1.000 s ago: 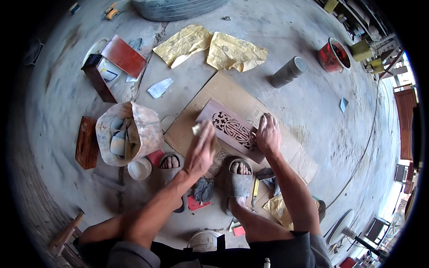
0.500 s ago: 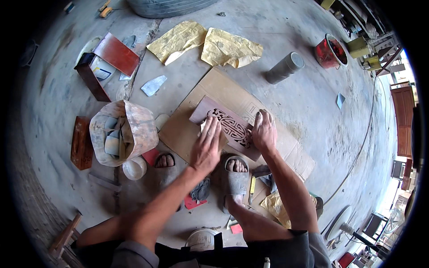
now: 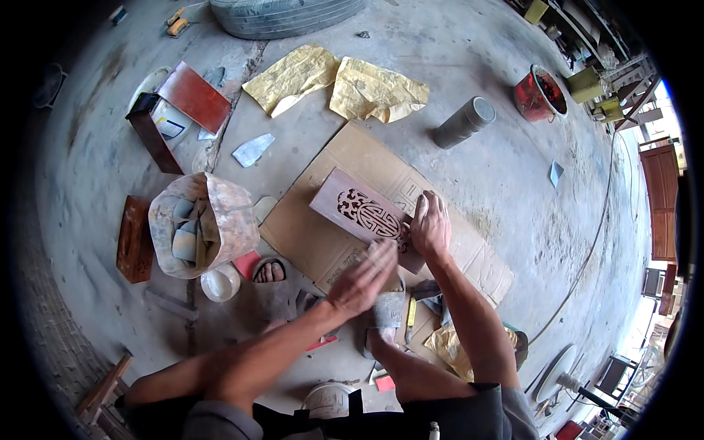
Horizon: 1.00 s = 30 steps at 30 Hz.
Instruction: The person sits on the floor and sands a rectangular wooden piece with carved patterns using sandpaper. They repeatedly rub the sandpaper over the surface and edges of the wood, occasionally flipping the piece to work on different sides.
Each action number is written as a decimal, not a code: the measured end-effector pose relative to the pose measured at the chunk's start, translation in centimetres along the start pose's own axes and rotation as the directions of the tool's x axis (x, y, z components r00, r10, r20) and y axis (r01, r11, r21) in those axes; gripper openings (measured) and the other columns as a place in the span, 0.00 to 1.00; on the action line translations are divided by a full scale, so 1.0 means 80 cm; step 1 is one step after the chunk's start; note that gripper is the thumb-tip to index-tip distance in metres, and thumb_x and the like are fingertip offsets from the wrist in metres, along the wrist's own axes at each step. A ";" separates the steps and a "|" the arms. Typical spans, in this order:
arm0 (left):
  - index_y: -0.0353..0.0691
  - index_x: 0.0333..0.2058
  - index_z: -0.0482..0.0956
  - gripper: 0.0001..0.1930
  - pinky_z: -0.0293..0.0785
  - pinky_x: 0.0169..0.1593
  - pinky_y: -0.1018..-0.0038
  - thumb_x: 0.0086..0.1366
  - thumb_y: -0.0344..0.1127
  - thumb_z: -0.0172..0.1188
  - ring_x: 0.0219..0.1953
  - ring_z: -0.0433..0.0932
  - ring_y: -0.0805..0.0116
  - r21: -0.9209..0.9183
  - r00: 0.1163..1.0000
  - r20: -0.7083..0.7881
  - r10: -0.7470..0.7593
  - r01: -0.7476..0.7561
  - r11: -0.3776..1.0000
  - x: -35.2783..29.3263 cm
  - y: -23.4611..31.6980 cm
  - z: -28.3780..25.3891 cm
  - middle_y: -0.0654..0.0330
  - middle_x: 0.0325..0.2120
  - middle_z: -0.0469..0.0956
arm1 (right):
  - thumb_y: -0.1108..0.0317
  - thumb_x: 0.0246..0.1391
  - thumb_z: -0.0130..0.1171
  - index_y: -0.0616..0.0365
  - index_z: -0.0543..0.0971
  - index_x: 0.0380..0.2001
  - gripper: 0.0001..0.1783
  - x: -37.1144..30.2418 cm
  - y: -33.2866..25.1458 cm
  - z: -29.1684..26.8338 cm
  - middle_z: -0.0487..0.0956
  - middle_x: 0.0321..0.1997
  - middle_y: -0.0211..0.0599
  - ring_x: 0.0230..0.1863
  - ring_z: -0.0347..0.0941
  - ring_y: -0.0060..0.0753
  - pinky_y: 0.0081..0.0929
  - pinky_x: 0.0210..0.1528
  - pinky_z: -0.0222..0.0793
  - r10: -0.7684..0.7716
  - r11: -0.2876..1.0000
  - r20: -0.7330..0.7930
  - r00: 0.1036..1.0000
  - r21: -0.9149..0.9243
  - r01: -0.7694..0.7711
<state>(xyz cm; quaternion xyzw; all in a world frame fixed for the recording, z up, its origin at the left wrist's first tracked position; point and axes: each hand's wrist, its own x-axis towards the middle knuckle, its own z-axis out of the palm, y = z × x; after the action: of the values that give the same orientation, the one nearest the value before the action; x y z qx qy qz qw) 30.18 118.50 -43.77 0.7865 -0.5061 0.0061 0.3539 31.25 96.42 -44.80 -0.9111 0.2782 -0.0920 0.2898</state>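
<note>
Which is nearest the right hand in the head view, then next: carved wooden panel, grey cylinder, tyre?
1. Carved wooden panel, under the right hand, touching it.
2. Grey cylinder, beyond the hand on the floor.
3. Tyre, far top edge, left.

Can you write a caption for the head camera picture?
Right hand steadies a carved wooden panel on cardboard; left hand hovers beside it.

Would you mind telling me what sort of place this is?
Probably a workshop yard: a bare concrete floor, a carved wooden panel on cardboard, a tyre and a red bucket.
</note>
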 end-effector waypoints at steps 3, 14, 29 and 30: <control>0.29 0.66 0.67 0.33 0.54 0.76 0.55 0.60 0.20 0.59 0.72 0.63 0.46 0.105 0.989 -0.067 -0.132 0.139 0.985 0.041 -0.043 -0.047 0.44 0.69 0.66 | 0.56 0.74 0.42 0.66 0.74 0.58 0.24 -0.006 0.004 -0.014 0.75 0.61 0.60 0.64 0.69 0.63 0.49 0.65 0.66 0.035 0.999 0.015 0.999 -0.021 -0.034; 0.26 0.66 0.66 0.30 0.57 0.75 0.53 0.64 0.24 0.53 0.72 0.62 0.46 0.211 0.989 -0.079 -0.128 0.143 0.967 0.050 -0.061 -0.015 0.41 0.69 0.64 | 0.56 0.74 0.42 0.66 0.74 0.58 0.24 0.000 0.007 -0.011 0.76 0.60 0.59 0.64 0.70 0.62 0.49 0.65 0.67 0.033 0.999 0.006 0.999 -0.015 -0.033; 0.26 0.63 0.70 0.26 0.60 0.73 0.53 0.65 0.26 0.52 0.68 0.68 0.42 0.114 0.995 -0.062 -0.081 0.088 0.990 0.043 -0.004 0.024 0.39 0.65 0.69 | 0.57 0.74 0.39 0.64 0.73 0.59 0.24 0.001 0.006 -0.002 0.76 0.59 0.59 0.62 0.71 0.62 0.49 0.64 0.67 0.051 0.999 0.014 0.999 0.020 -0.051; 0.26 0.63 0.70 0.27 0.60 0.73 0.52 0.65 0.25 0.52 0.67 0.68 0.42 0.094 0.997 -0.054 -0.052 0.057 0.994 0.040 -0.004 0.025 0.39 0.65 0.69 | 0.57 0.74 0.39 0.64 0.73 0.59 0.24 0.001 0.005 -0.001 0.76 0.59 0.60 0.62 0.71 0.63 0.49 0.64 0.67 0.048 0.998 0.009 0.999 0.031 -0.048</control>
<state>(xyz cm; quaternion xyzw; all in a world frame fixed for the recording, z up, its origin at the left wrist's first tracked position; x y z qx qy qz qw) 31.29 114.87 -44.28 0.8158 -0.4741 0.0408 0.3287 31.12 96.09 -44.99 -0.8998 0.2974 -0.0854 0.3075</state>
